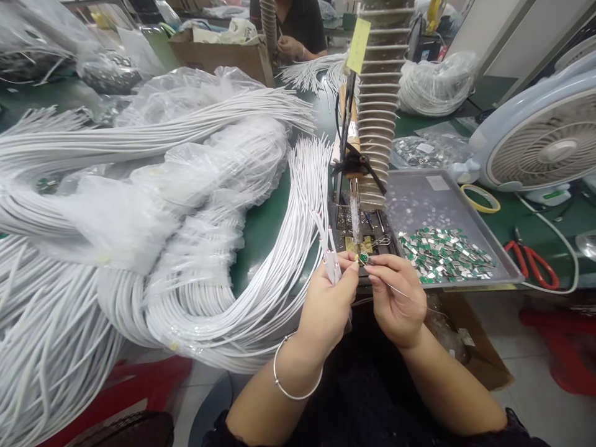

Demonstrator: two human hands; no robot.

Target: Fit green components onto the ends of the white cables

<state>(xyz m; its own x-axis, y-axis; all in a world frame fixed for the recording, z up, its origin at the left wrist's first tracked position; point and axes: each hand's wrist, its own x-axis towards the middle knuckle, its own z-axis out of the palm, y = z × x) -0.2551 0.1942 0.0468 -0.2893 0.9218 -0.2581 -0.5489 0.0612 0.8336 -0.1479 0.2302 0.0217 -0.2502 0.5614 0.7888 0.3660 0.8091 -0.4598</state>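
Beside the soldering iron (354, 208), left hand (326, 304) clasps smooth white cables (331, 266), right hand (397, 304) thin wire (404, 294).

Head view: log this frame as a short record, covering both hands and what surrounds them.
Left hand: holds white cable ends
Right hand: pinches a thin wire
Between fingertips: small green board
Above fingertips: soldering iron, tip down
Left side: white cable bundles, partly in clear plastic
Right side: grey tray of loose boards, fan
Across bench: another person's hand
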